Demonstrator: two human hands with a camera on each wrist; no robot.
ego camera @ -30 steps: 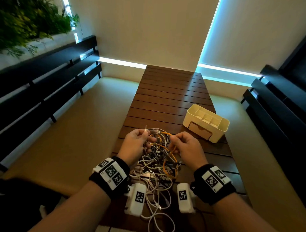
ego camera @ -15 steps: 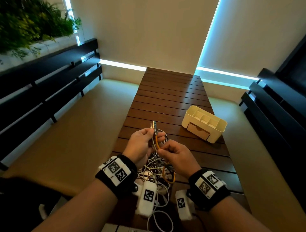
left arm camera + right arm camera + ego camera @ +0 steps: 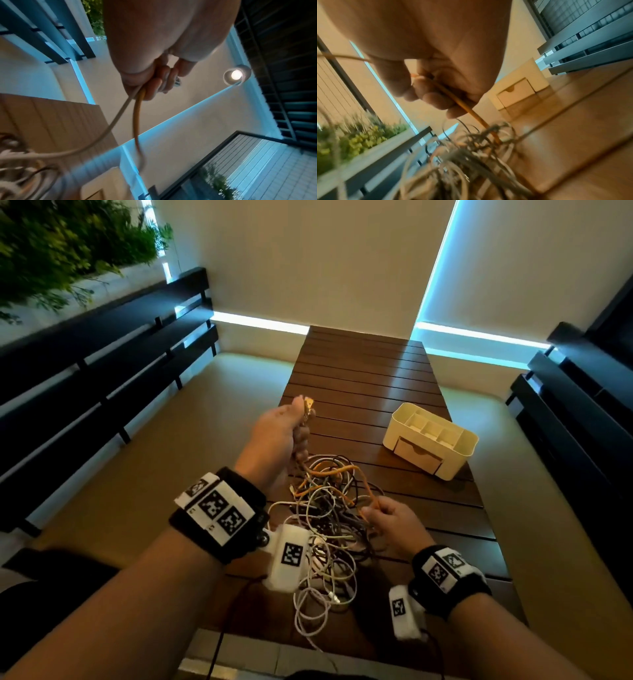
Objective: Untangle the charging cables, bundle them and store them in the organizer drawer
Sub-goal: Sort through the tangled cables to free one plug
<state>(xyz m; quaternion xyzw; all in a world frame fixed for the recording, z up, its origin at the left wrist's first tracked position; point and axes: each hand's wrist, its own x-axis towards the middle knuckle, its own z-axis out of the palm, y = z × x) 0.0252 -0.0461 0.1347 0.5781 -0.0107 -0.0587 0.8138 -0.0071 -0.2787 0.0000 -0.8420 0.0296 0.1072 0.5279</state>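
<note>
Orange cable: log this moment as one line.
left hand: grips orange cable end, raised | right hand: pinches it | organizer drawer: closed

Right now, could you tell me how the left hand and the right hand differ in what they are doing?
The left hand is raised above the tangle of cables; the right hand sits low beside it. The left grips the orange cable and a white cable; the right shows only orange. Both grip the orange cable.

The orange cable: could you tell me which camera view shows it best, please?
The head view: the orange cable runs from the raised left hand through the tangle to the right hand. The left wrist view shows only the stretch hanging from the fingers; the right wrist view shows a short, blurred piece in the grip.
</note>
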